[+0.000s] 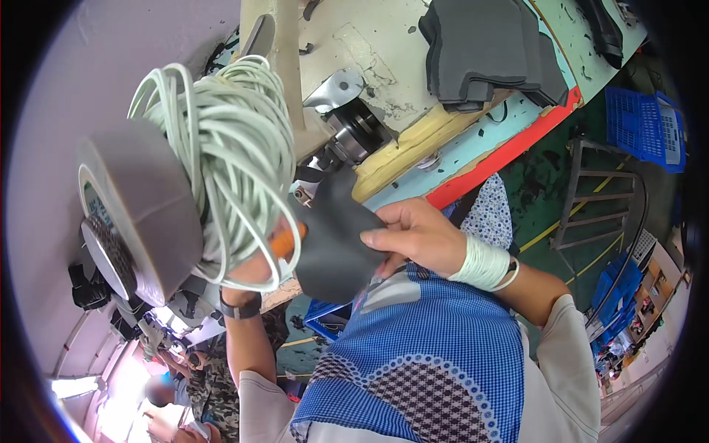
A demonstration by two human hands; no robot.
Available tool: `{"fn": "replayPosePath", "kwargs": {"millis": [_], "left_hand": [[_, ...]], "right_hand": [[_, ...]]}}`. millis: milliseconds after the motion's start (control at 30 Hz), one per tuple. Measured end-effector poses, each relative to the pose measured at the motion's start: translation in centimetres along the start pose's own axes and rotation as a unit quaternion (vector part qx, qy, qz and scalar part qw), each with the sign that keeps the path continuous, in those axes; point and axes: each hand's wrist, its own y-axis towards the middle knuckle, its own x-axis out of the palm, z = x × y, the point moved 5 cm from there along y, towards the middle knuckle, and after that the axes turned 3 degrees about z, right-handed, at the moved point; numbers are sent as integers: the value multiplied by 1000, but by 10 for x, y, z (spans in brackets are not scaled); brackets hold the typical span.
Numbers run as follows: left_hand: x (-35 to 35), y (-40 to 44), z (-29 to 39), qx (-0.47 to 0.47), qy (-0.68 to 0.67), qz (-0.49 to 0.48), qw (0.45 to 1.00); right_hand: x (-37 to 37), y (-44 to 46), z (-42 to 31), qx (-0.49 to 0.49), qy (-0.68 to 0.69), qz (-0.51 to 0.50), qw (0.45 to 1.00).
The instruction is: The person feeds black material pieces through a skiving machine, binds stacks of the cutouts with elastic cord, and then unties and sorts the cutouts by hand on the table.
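Note:
A smooth dark grey, flexible sheet piece (336,247) hangs in front of the machine's metal working parts (351,133). My right hand (413,235) pinches its right edge, thumb on top and fingers curled underneath. White thread (481,264) is wound thickly round my right wrist. At the sheet's left side is my left hand (255,269), blurred and largely covered by a hanging coil of pale cord (244,162); its fingers do not show clearly. An orange object (286,240) lies beside that hand against the sheet, its kind unclear.
Stacked dark grey cut pieces (484,52) lie on the worktable, which has a red edge (509,151). A large tape roll (140,210) hangs close at left. Blue crates (644,125) and a metal rack (598,196) stand at right. Other people (214,384) are at lower left.

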Motion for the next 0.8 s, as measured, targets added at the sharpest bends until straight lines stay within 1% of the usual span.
{"fn": "replayPosePath", "kwargs": {"millis": [33, 67, 100, 133, 167, 200, 233, 267, 300, 333, 367, 400, 433, 467, 500, 533, 567, 600, 633, 667, 700, 733, 800], "left_hand": [[-21, 15, -14, 76, -31, 49, 995], [-40, 27, -29, 153, -63, 99, 981], [-32, 30, 6, 43, 161, 119, 979], [-22, 27, 43, -67, 375, 129, 916], [-11, 34, 45, 4, 406, 127, 905], [2, 41, 50, 82, 435, 125, 888], [17, 44, 54, 33, 292, 102, 951], [31, 41, 55, -21, 144, 69, 987], [23, 33, 45, -10, 83, 68, 994], [5, 26, 24, -5, 17, 71, 997], [-7, 23, -1, -22, -3, 80, 997], [-21, 21, -35, -41, -20, 92, 995], [-41, 25, -85, 10, 123, 158, 980], [-53, 26, -131, -6, 353, 236, 905], [-52, 27, -161, 40, 424, 247, 870], [-50, 28, -173, 88, 490, 256, 829], [-54, 30, -176, 85, 313, 264, 908], [-52, 27, -183, 74, 122, 260, 955], [-51, 14, -174, 67, 98, 300, 946], [-40, -2, -125, -32, 123, 264, 956], [-37, -14, -106, -19, 141, 226, 964], [-34, -24, -92, -7, 160, 186, 969], [-15, -42, -67, 20, 68, 31, 997]], "right_hand": [[3, 1, 2, 1, -1, -2, 1000], [2, 2, 1, -28, 53, 45, 997], [-2, 1, 1, -58, 107, 96, 988], [-8, 0, -3, -59, 104, 102, 988], [-22, -3, -20, -141, -15, 141, 980], [-36, -10, -39, -222, -137, 181, 948], [-50, -14, -45, -275, -206, 229, 911], [-51, -32, -56, -281, -209, 247, 904], [-39, -62, -76, -345, -302, 273, 846], [-28, -88, -94, -397, -396, 289, 776], [-27, -116, -116, -466, -431, 377, 675], [-28, -138, -130, -527, -453, 452, 560], [-40, -135, -143, -556, -518, 455, 464], [-53, -126, -152, -579, -572, 454, 362], [-74, -103, -144, -467, -666, 470, 342], [-79, -95, -129, -424, -689, 483, 335], [-72, -99, -115, -454, -671, 488, 326], [-62, -105, -97, -482, -655, 485, 321], [-59, -104, -77, -484, -634, 449, 404], [-55, -100, -58, -482, -602, 413, 485], [-51, -85, -42, -432, -556, 333, 627], [-41, -69, -26, -368, -492, 243, 751], [-5, -56, -21, -426, -419, 183, 780]]}}
